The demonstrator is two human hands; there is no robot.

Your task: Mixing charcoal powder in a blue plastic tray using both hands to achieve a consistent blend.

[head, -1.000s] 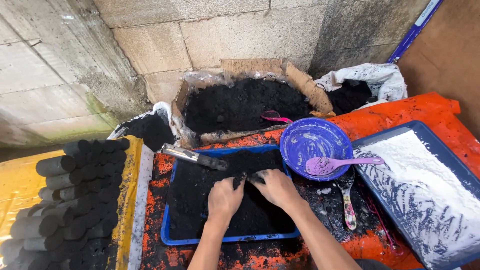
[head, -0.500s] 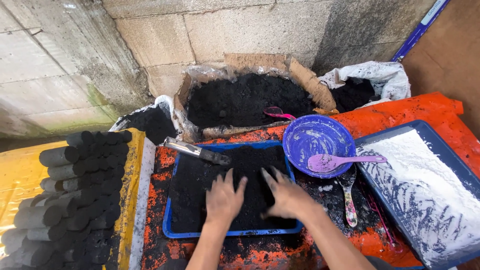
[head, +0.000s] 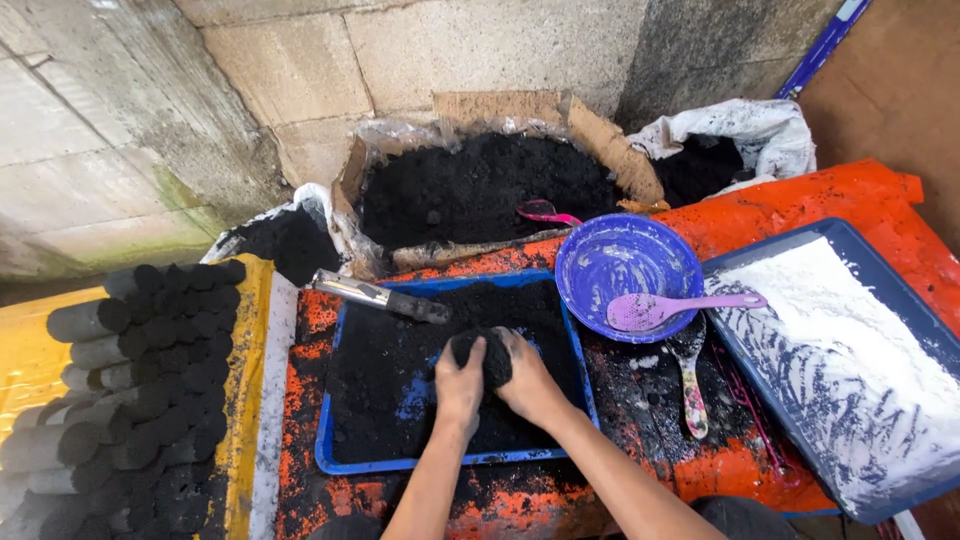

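Bench with an orange, soot-stained cover carries most of the kit; concrete block wall behind it.

Yellow sheet on the left holds a stack of black cylindrical briquettes, lying on their sides in rows.

Torn cardboard box lined with plastic sits at the back of the bench, full of loose black powder. White sack just right of it, also with black powder inside. Smaller plastic-lined bag of black powder to the left of the box.

Blue rectangular tray of white powder at the right edge, finger streaks raked through the near side.

Blue rectangular tray of black powder in the centre, directly in front of the person. Metal tube mould lies across its back left corner.

Round purple plastic bowl between the two trays, touching the centre tray's back right corner. Pale purple plastic spoon rests across its rim, handle pointing right. Second spoon with a patterned handle lies on the bench just below the bowl, caked in black.

Left hand and right hand both over the centre tray, cupped together and clamped on a dark lump of black powder, fingers wrapped round either side. Lump sits just above the tray's powder bed, near its middle; can't tell whether it touches the bed.
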